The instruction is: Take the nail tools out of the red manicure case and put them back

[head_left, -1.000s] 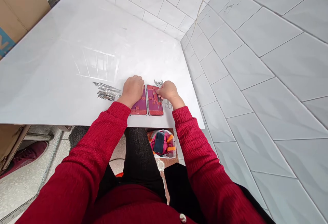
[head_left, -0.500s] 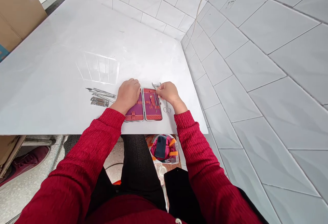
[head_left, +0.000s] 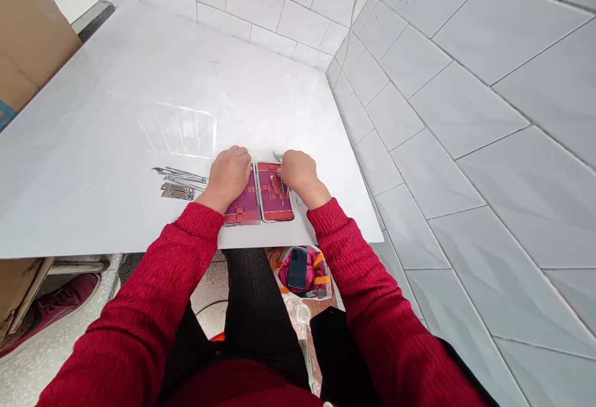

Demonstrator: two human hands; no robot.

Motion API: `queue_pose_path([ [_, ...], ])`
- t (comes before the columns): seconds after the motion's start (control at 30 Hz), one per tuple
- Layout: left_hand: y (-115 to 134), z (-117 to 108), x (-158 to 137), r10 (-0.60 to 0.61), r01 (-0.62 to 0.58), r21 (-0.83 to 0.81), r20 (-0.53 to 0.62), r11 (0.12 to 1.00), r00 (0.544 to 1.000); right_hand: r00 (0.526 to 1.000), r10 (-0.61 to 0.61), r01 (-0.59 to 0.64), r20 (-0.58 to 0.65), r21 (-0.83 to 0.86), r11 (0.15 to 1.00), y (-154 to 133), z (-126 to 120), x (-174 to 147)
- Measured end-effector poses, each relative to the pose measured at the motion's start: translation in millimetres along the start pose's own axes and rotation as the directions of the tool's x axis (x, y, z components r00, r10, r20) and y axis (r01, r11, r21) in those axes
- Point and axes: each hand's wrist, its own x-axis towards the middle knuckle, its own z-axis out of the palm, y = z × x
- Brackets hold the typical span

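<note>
An open manicure case (head_left: 275,215) with red trim and a purple lining lies flat on the white table. My left hand (head_left: 230,172) is closed over the far part of its left half. Over the upper right of the other half is my right hand (head_left: 298,171), its fingers pinched on a thin metal tool (head_left: 283,190) at the case's loops; the tool's exact kind is hidden. Silvery curved tips (head_left: 278,157) show just beyond those fingers. Part of a scissors' finger ring (head_left: 299,200) peeks out under my right wrist.
Left of the case lie several slim metal tools (head_left: 181,175) and nail clippers (head_left: 177,191). Tiled walls (head_left: 419,146) border the table (head_left: 116,103) behind and to the right. Below its edge, a bag (head_left: 323,290) holds a phone (head_left: 297,268). A cardboard box (head_left: 37,28) stands far left.
My right hand has shifted slightly left and inward over the case, covering more of the tool and the scissors. My left hand keeps its hold on the case. The view has shifted slightly.
</note>
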Motion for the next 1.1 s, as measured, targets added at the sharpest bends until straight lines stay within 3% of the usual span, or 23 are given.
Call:
queue_pose_path([
  [0.3,-1,2,-1,0.006,-0.006,-0.024,-0.011,1.000,1.000,0.999,0.018,-0.018,-0.030,0.000,1.000,-5,2,11],
  [0.57,-1,0,-2,0.011,-0.011,0.002,-0.012,1.000,1.000,0.988,0.025,-0.057,0.150,0.212,0.976,-3,-7,18],
  [0.67,-2,0,-2,0.010,-0.010,0.006,-0.024,1.000,1.000,0.986,0.026,-0.070,0.163,0.270,0.960,-4,-10,17],
  [0.83,-2,-1,-2,0.013,-0.013,0.009,-0.034,1.000,0.999,0.997,0.036,-0.064,0.070,0.439,0.896,0,-7,18],
  [0.97,-3,0,-1,0.018,-0.017,0.011,-0.038,1.000,0.999,0.997,0.070,-0.028,-0.037,0.664,0.747,15,-8,25],
  [1.1,-5,0,-1,0.029,-0.029,0.020,-0.038,0.999,0.999,0.958,0.194,0.019,-0.211,0.722,0.692,41,-15,38],
])
